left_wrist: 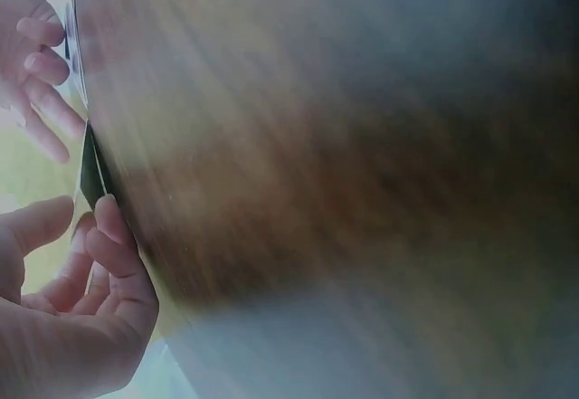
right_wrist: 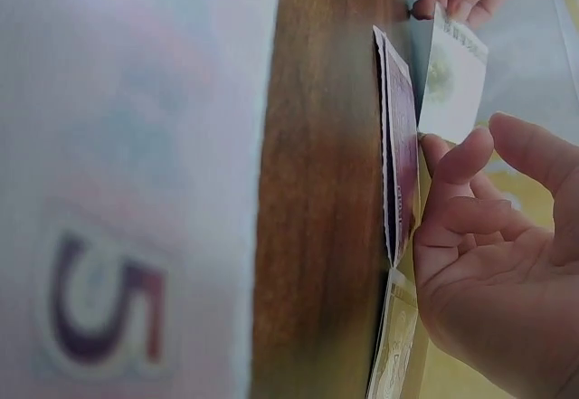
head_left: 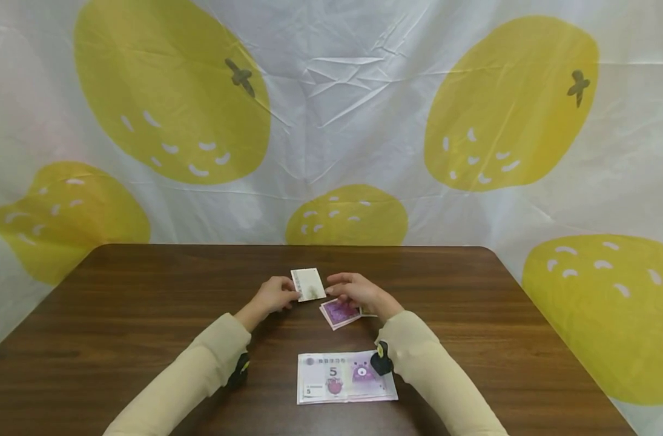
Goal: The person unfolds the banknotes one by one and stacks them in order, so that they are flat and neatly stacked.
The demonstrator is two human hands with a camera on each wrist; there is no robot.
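Beyond the middle of the table, my left hand (head_left: 275, 293) pinches the left edge of a small white paper note (head_left: 309, 284), with the thumb on top. In the left wrist view, the left fingertips (left_wrist: 110, 218) lie along its underside. At the note's other end is my right hand (head_left: 358, 290), fingers loosely bent and fingertips right by the edge. Under the right hand lie folded purple notes (head_left: 340, 313), partly covered by it. A yellowish folded note (right_wrist: 395, 336) adjoins them, mostly hidden in the head view.
A stack of play banknotes (head_left: 331, 378) marked 5 lies flat nearer to me, partly under the right wrist's camera strap (head_left: 382, 358). The brown wooden table (head_left: 146, 315) ends at a white curtain (head_left: 342, 121) printed with yellow fruit.
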